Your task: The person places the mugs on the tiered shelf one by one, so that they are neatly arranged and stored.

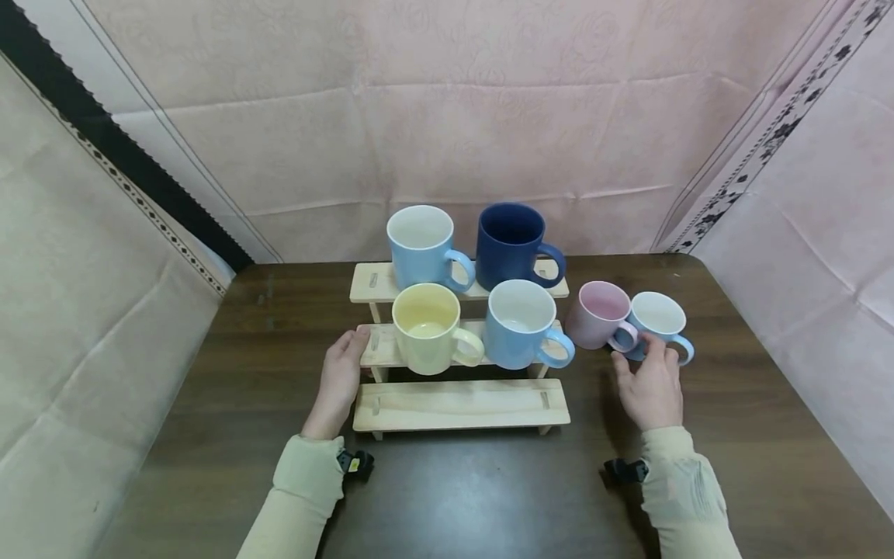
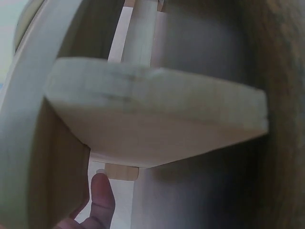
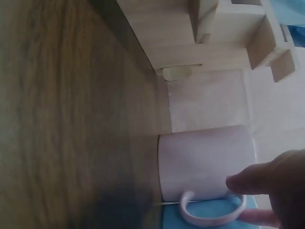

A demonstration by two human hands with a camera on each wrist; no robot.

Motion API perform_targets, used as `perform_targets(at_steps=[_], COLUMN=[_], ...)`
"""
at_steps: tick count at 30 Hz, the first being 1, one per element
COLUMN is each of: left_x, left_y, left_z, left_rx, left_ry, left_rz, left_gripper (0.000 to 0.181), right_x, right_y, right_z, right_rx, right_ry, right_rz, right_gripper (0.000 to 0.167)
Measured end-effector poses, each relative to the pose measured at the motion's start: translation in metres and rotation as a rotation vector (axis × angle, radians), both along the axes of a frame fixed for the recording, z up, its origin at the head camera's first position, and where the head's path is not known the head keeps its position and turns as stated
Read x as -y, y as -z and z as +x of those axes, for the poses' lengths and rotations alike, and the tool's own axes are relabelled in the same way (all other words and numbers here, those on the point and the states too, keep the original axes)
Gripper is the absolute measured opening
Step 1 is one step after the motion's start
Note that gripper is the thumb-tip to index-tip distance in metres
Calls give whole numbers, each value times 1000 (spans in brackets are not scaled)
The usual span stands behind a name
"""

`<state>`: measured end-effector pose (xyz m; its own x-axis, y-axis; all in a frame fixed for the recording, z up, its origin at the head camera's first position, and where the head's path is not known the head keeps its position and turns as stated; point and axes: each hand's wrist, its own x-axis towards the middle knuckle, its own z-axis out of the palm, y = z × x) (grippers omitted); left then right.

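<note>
A three-tier wooden rack stands on the table. My left hand holds the left end of its middle shelf, the thumb showing beneath the wood. On the top shelf are a light blue mug and a dark blue mug. The middle shelf carries a yellow mug and another light blue mug. Right of the rack, a pink mug and a light blue mug stand close together. My right hand is at the pink mug's handle, thumb and finger spread about it.
The lowest shelf is bare wood. Dark brown tabletop lies in front of the rack. Pale patterned cloth hangs behind and at both sides of the table.
</note>
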<state>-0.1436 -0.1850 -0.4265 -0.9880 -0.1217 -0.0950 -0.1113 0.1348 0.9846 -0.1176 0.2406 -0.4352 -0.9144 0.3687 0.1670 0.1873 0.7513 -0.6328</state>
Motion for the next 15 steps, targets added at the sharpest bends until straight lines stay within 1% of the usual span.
perform_targets(at_steps=[2,6,9,13,15], left_x=[0,0,-1,-2,-2], left_y=[2,0,-1,-1,-1], left_z=[1,2,2,1,2], left_rx=[-1,-5,-8,-12,-4], left_ry=[-7,-17,-11,-10,-11], left_rz=[-2,-1,7,4,-2], left_gripper=[48,46,47,47,46], right_x=[1,4,5,3,2], right_y=[2,2,3,8,12], right_z=[-2,-8,-14,-20,-22], right_rx=[-7,-26,-40,-34,-20], right_ry=[7,6,-1,-30,-55], right_rz=[0,-35,-69,-67,-114], right_gripper=[53,48,46,40,37])
